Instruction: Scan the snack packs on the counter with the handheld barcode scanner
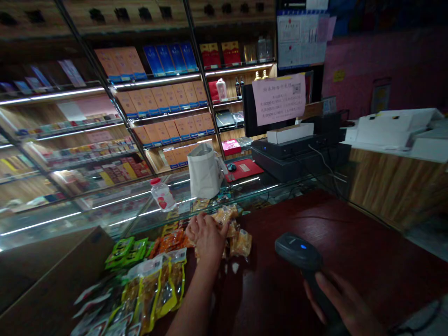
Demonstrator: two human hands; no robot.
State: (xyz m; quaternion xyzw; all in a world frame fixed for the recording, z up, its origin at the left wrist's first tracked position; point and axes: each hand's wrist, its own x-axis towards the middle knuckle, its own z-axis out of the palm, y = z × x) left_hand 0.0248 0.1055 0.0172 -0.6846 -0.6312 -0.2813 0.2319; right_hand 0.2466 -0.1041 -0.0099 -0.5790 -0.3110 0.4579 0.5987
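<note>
My left hand [206, 235] reaches over a small pile of clear-wrapped golden snack packets [241, 242], fingers curled down onto them. Which packet is under the fingertips is hidden. In my right hand [345, 298] is a dark handheld barcode scanner [297, 249], gripped by its handle, a blue light lit on top. Its head hangs above the dark red counter [280, 298], to the right of the pile. Left of my left hand lie orange snack packets [171, 240], green snack packets [128, 252] and long yellow-edged snack packs [152, 289].
A cardboard box [52, 280] stands at the left. Behind the snacks are a white bag [203, 172] and a red-capped bottle [163, 193] on the glass counter. A monitor [249, 109] with a pink notice [279, 99] stands farther back, before shelves of boxed goods [164, 100].
</note>
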